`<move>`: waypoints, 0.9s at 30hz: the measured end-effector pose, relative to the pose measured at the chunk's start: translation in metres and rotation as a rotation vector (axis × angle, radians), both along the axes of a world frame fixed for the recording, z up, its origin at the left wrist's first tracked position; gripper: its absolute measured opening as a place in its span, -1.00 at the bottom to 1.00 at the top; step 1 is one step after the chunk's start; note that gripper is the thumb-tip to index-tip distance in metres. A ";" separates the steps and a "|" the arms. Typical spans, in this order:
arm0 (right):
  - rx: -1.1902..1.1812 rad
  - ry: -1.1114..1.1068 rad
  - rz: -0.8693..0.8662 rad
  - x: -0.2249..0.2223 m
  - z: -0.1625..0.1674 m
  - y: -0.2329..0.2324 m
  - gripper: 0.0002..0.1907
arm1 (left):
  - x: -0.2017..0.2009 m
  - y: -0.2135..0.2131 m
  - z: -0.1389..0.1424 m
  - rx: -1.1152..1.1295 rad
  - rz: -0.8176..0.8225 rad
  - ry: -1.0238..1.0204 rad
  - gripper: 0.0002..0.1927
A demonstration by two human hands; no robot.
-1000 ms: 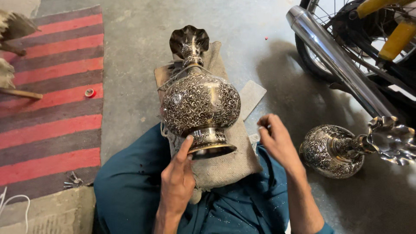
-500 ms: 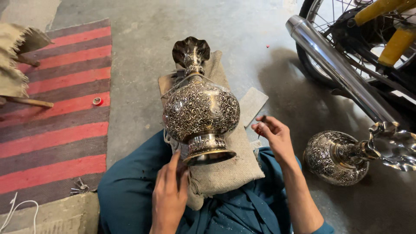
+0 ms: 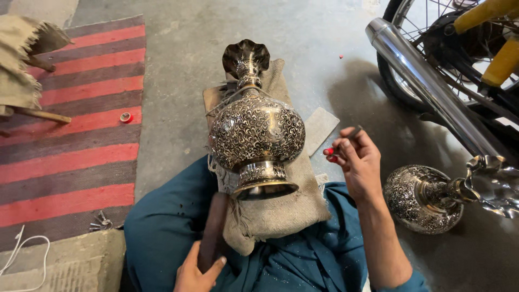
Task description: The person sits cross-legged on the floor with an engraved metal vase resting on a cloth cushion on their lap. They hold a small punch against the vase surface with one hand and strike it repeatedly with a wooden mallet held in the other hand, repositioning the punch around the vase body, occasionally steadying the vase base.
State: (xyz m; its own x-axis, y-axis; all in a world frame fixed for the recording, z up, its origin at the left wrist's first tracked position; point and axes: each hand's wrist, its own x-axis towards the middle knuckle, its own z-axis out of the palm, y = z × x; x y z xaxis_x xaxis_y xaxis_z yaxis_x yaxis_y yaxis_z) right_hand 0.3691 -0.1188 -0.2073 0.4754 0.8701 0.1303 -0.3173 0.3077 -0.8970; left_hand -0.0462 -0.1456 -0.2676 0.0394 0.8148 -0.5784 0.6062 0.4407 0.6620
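An ornate engraved metal vase [image 3: 257,135] lies on its side on a burlap cushion [image 3: 286,211] over my lap, its fluted mouth pointing away from me. My left hand [image 3: 197,270], low at the frame's bottom edge, grips a dark brown wooden stick [image 3: 213,227] that reaches up toward the vase's foot. To the right of the vase, my right hand [image 3: 357,165] is raised and pinches a thin dark tool [image 3: 352,133]. Something red shows at its fingertips. Neither hand touches the vase.
A second engraved vase [image 3: 421,197] lies on the concrete floor at right, beside a motorcycle's chrome exhaust pipe [image 3: 427,92] and wheel. A red striped rug [image 3: 70,140] with a small red ring [image 3: 125,117] lies left. A grey pad [image 3: 320,128] and keys [image 3: 100,220] are nearby.
My left hand has left the vase's foot, dropped toward my lap and now grips the wooden stick. My right hand has risen and moved right with the thin tool.
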 end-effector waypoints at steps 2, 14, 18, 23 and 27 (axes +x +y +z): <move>0.078 -0.053 0.099 -0.006 0.019 0.000 -0.80 | -0.002 -0.002 0.001 0.024 0.047 -0.048 -0.43; 0.249 -0.597 0.493 -0.040 0.113 0.036 -0.75 | -0.049 -0.001 0.018 0.333 0.302 0.189 -0.40; 0.272 -0.749 0.544 -0.051 0.119 0.048 -0.80 | -0.045 0.000 0.010 0.360 0.279 -0.015 -0.44; 0.374 -0.846 0.506 -0.060 0.117 0.055 -0.74 | -0.031 -0.006 0.018 0.405 0.148 -0.735 -0.18; 0.425 -0.909 0.455 -0.063 0.115 0.056 -0.72 | -0.004 -0.015 0.050 0.274 0.145 -1.227 -0.03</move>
